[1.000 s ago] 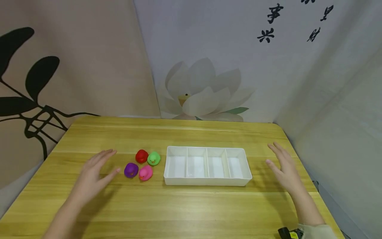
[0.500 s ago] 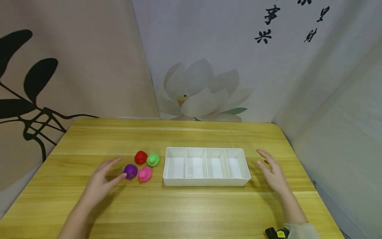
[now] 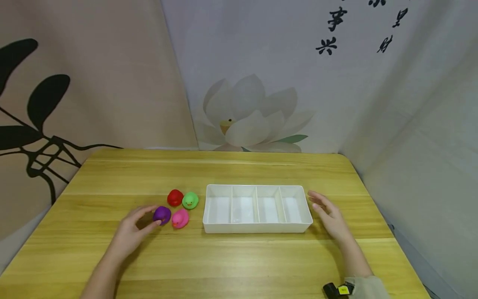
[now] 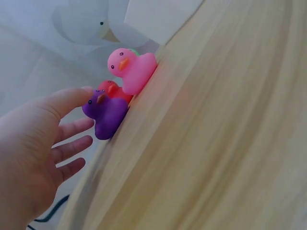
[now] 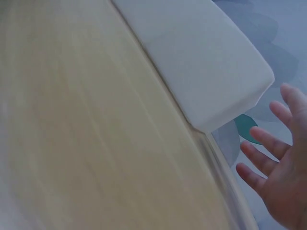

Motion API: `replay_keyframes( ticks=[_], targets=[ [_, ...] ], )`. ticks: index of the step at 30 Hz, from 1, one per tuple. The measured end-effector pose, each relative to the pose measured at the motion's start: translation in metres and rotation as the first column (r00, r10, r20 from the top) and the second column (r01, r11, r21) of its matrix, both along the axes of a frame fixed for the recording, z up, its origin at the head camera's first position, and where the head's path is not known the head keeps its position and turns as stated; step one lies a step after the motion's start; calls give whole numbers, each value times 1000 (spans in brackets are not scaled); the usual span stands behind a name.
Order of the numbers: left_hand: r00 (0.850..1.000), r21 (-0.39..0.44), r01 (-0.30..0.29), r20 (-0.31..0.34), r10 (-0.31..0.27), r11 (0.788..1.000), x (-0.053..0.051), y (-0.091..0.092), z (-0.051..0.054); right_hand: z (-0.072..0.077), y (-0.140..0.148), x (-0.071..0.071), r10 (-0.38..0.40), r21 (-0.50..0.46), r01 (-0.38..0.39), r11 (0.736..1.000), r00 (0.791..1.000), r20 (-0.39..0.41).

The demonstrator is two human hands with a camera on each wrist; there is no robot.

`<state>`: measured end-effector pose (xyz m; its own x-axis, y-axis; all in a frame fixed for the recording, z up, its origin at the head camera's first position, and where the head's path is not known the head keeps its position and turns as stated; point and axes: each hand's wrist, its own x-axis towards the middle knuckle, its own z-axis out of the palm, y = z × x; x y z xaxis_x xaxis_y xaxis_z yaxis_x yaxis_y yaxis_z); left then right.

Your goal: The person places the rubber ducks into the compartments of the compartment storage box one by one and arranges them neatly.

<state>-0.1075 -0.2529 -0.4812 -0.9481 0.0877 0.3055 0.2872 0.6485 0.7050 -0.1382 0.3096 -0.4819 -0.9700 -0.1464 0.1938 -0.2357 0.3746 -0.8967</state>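
Note:
A purple duck (image 3: pixel 162 215) stands on the table between the thumb and fingers of the left hand (image 3: pixel 128 234). In the left wrist view the thumb of that hand (image 4: pixel 36 143) reaches the head of the purple duck (image 4: pixel 106 115), the other fingers spread beside it; whether they touch it I cannot tell. Close by are a pink duck (image 3: pixel 181 218), a red duck (image 3: pixel 175 198) and a green duck (image 3: pixel 190 200). The right hand (image 3: pixel 332 220) is beside the right end of a white four-compartment tray (image 3: pixel 257 228), fingers apart, holding nothing.
The wooden table (image 3: pixel 231 265) spans the view, with a curtain (image 3: pixel 257 50) printed with a flower and characters behind it. A black device with a yellow label (image 3: pixel 337 290) is at the right wrist. Another curtain (image 3: pixel 422 137) hangs along the right side.
The left hand has moved right and its thumb and fingers have come around the purple duck. The right hand has moved left, closer to the tray. The ducks and tray stay in place.

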Motion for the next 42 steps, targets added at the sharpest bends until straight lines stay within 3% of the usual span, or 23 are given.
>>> replay_keyframes(
  ticks=[11, 23, 31, 37, 42],
  targets=[
    [998, 86, 54, -25, -52, 995, -4, 3, -6, -5, -6, -1, 56, -106, -47, 993, 995, 85],
    [1000, 37, -2, -8, 2, 999, -6, 7, -9, -10, -4, -1, 123, -193, -93, 977, 981, 148],
    [1000, 7, -31, -4, 31, 1000, -5, 8, -6, -15, -1, -3, 188, -246, -153, 957, 974, 127],
    [999, -1, -34, -31, 34, 999, -6, 9, -4, -17, -1, -3, 173, -246, -135, 960, 975, 138],
    [999, 7, -38, -39, 38, 999, -6, 11, 6, -15, -1, -2, 166, -236, -127, 963, 974, 153]
  ],
)
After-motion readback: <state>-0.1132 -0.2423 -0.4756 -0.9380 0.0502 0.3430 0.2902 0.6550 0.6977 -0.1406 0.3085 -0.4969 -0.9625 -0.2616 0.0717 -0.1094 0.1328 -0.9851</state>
